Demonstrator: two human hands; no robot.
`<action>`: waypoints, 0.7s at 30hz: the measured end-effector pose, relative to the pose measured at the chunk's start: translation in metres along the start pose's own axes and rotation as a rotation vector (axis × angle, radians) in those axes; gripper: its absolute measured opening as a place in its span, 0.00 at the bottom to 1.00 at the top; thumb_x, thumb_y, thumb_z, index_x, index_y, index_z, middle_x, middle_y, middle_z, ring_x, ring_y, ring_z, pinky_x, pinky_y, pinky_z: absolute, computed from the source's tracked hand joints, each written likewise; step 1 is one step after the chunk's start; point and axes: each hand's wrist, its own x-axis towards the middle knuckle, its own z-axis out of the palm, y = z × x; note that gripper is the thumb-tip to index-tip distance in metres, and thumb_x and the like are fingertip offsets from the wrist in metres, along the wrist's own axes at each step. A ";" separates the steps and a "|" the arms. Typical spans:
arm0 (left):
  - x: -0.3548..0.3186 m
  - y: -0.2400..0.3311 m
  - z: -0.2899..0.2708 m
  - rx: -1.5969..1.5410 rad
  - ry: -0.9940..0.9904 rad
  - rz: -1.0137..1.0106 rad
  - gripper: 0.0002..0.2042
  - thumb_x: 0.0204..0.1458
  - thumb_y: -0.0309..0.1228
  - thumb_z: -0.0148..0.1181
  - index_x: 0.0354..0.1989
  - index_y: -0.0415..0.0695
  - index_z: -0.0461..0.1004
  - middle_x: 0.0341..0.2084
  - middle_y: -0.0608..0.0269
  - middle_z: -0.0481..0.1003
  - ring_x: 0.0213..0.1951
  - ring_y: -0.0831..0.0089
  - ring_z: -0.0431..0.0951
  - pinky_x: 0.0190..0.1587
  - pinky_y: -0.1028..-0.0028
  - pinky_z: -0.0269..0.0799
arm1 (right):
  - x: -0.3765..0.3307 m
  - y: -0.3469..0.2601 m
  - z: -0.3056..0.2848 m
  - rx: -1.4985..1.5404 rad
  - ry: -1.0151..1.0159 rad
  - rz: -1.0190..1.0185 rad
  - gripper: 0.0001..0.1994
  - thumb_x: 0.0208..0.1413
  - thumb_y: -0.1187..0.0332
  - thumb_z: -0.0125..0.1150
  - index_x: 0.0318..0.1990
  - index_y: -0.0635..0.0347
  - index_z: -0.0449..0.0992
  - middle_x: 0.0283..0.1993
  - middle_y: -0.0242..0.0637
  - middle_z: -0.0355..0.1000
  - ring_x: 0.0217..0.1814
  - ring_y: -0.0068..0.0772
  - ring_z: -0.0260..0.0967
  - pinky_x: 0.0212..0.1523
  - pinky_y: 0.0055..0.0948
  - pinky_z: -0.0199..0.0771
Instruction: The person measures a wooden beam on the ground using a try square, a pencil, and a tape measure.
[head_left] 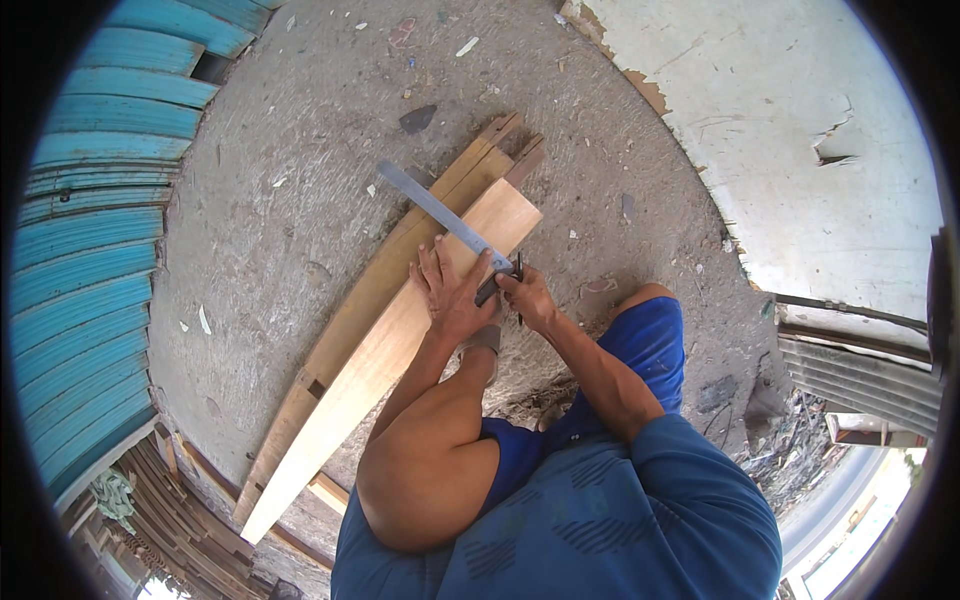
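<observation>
Centre frame, on the concrete floor (300,170):
plank: pale board (400,330) runs lower left to upper centre, atop darker boards (350,310).
left hand (450,295): my palm flat, pinning the steel square (440,215).
right hand (528,297): clenched on a pencil (519,290) at the square's edge.

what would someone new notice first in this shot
The pale wooden plank running diagonally across the concrete floor, with a metal square laid across its far end. The left hand presses flat on plank and square, the right hand holds a pencil beside it. Turquoise corrugated sheeting fills the left edge.
</observation>
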 end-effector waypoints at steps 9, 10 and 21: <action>0.004 0.005 -0.001 0.009 -0.062 0.012 0.41 0.45 0.51 0.72 0.73 0.75 0.66 0.78 0.31 0.36 0.76 0.24 0.34 0.70 0.24 0.31 | -0.002 -0.021 -0.034 -0.528 0.173 -0.263 0.19 0.71 0.57 0.56 0.46 0.68 0.81 0.32 0.36 0.76 0.36 0.30 0.72 0.39 0.38 0.73; 0.002 0.003 -0.002 0.015 -0.059 0.010 0.41 0.45 0.51 0.72 0.73 0.75 0.66 0.78 0.31 0.36 0.76 0.24 0.34 0.70 0.24 0.31 | -0.005 -0.031 -0.038 -0.626 0.218 -0.254 0.20 0.71 0.56 0.55 0.47 0.67 0.81 0.32 0.37 0.76 0.36 0.30 0.72 0.39 0.37 0.73; 0.001 0.001 0.001 0.049 -0.023 0.037 0.41 0.45 0.50 0.70 0.74 0.74 0.65 0.78 0.30 0.36 0.76 0.25 0.33 0.71 0.25 0.31 | -0.042 -0.092 -0.037 -0.517 0.148 -0.535 0.20 0.74 0.56 0.55 0.53 0.67 0.81 0.35 0.38 0.76 0.36 0.27 0.69 0.40 0.33 0.71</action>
